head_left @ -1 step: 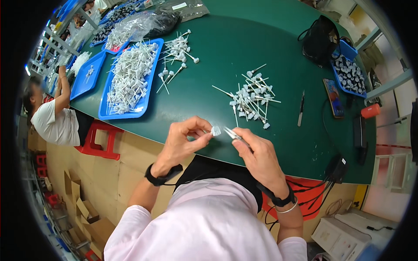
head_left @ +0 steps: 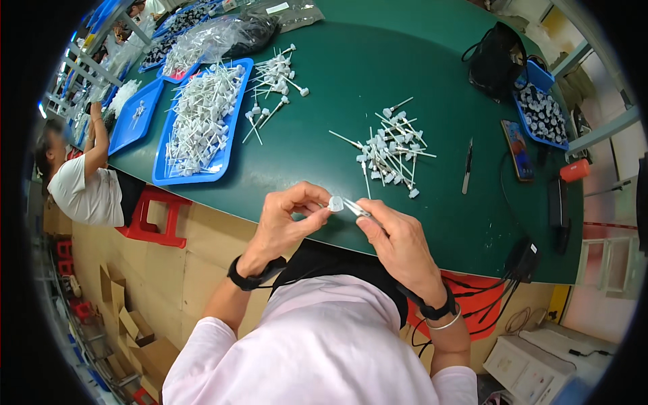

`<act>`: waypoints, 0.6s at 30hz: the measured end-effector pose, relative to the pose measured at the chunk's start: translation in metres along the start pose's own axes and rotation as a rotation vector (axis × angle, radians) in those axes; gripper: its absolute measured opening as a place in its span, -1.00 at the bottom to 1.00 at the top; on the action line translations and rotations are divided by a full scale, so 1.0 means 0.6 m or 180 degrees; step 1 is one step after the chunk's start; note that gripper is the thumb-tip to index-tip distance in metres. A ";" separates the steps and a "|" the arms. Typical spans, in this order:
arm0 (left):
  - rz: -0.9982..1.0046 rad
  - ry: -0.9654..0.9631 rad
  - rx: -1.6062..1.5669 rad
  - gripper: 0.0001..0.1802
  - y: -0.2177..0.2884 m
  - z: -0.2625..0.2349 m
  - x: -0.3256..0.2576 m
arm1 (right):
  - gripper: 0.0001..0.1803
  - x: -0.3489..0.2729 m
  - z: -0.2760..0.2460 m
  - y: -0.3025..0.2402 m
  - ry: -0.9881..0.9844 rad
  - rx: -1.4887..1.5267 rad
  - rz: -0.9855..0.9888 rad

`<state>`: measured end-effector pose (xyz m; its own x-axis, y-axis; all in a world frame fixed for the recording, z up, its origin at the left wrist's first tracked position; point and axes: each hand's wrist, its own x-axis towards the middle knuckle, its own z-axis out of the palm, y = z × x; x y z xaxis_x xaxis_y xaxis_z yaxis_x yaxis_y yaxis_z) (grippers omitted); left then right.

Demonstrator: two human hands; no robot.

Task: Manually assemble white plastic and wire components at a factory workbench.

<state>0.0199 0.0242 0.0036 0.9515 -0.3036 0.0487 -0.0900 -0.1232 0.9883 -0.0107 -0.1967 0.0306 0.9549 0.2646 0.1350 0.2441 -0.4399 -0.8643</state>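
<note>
Pinched between the thumb and fingers of my left hand (head_left: 290,210) is a small white plastic cap (head_left: 335,203). My right hand (head_left: 399,236) is closed around metal tweezers (head_left: 356,208), whose tips reach to the cap's right side; whether they touch it I cannot tell. Beyond my hands lies a loose pile of white spray pumps with thin tubes (head_left: 391,150). Many more of these parts fill a blue tray (head_left: 228,162) to the left, and a smaller heap (head_left: 275,74) lies just past that tray.
A second pair of tweezers (head_left: 467,165), a phone (head_left: 517,150) and a black bag (head_left: 496,64) lie on the green table (head_left: 304,148). At right stands a blue tray of dark-and-white parts (head_left: 541,116). Cables hang near the front edge. A co-worker (head_left: 88,172) sits at left by a red stool (head_left: 158,216).
The tweezers in my right hand have shifted slightly left, closer to the cap. The cap has turned a little in my left fingers.
</note>
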 end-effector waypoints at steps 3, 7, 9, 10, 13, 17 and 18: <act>-0.0039 0.0031 -0.0225 -0.75 -0.001 0.017 -0.009 | -0.78 -0.004 0.008 -0.004 -0.0022 -0.0138 -0.0151; -0.0094 0.0045 -0.0182 -0.67 -0.006 0.023 -0.019 | -0.79 -0.013 0.019 0.002 0.0177 -0.0335 -0.0357; -0.0066 0.0093 -0.0372 -0.68 -0.003 0.031 -0.023 | -0.79 -0.015 0.017 0.000 0.0165 -0.0396 -0.0282; -0.0118 0.0046 -0.0464 -0.68 -0.006 0.031 -0.024 | -0.79 -0.016 0.016 -0.001 0.0157 -0.0422 -0.0245; -0.0314 -0.0047 -0.0645 -0.70 -0.014 0.028 -0.027 | -0.80 -0.019 0.021 0.004 0.0260 -0.0404 -0.0370; -0.0245 -0.0023 -0.0496 -0.72 -0.021 0.024 -0.027 | -0.79 -0.023 -0.005 -0.014 -0.0329 0.0030 0.0358; -0.0107 -0.0016 -0.0424 -0.73 -0.022 0.024 -0.025 | -0.79 -0.025 -0.010 -0.013 -0.0422 0.0124 0.0461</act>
<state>0.0024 0.0167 -0.0124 0.9518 -0.3063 0.0147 -0.0177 -0.0070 0.9998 -0.0258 -0.2022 0.0384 0.9483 0.3127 -0.0550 0.0965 -0.4487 -0.8885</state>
